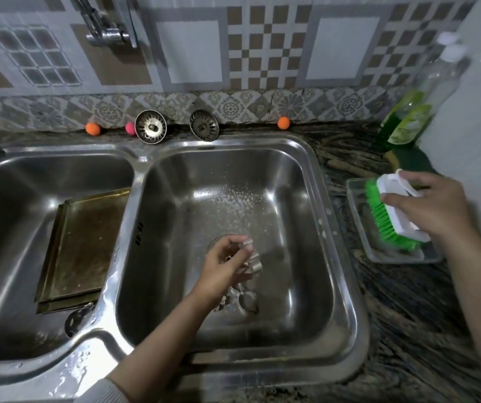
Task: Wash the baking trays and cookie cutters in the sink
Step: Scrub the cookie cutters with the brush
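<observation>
Beside sink, clear tray holds brush.

The scrubbing brush had green bristles and a white back; the wall tiles were brown-and-white checked; the tabletop was dark, streaked stone.
</observation>
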`<action>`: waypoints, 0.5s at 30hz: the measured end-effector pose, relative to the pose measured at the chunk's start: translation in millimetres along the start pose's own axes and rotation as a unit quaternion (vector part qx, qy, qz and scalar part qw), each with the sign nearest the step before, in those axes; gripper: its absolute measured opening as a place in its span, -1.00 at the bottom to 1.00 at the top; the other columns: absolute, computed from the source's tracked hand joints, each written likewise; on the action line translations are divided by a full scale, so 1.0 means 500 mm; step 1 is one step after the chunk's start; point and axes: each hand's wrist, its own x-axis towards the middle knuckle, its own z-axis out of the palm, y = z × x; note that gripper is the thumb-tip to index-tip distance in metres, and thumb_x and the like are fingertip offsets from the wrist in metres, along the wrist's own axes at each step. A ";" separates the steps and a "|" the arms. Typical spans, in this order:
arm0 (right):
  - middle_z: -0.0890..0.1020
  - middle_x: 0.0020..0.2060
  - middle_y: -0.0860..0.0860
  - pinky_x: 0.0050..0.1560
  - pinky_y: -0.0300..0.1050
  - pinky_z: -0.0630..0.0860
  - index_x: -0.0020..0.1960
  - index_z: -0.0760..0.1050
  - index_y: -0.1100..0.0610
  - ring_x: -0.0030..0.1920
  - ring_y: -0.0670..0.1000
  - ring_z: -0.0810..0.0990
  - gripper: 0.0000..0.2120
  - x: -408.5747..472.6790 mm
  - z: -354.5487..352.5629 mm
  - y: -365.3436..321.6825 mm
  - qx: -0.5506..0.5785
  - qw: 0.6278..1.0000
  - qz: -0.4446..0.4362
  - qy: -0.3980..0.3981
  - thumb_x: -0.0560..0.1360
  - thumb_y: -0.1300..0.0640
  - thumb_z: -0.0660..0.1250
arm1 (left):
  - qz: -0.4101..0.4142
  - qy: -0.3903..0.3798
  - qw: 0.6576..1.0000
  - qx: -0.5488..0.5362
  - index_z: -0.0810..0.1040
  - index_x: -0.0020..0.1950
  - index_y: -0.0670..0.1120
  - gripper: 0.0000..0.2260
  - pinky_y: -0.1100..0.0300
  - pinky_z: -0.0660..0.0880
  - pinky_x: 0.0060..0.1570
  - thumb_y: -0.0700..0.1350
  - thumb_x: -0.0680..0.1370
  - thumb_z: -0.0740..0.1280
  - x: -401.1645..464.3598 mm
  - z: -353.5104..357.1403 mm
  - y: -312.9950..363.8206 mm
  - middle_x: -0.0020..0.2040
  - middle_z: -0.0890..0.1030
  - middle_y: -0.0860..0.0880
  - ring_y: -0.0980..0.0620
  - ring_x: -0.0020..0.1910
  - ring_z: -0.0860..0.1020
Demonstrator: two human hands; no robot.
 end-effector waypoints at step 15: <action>0.52 0.29 0.06 0.12 -0.13 0.42 0.35 0.48 0.03 0.20 0.03 0.49 -0.43 -0.047 0.017 -0.036 -0.033 0.995 -0.086 0.025 0.37 0.12 0.53 | -0.017 0.032 0.995 -0.094 0.59 0.13 -0.10 -0.77 -0.05 0.60 -0.10 -0.25 0.49 0.38 -0.005 0.009 0.006 -0.07 0.59 -0.08 0.06 -0.29 0.61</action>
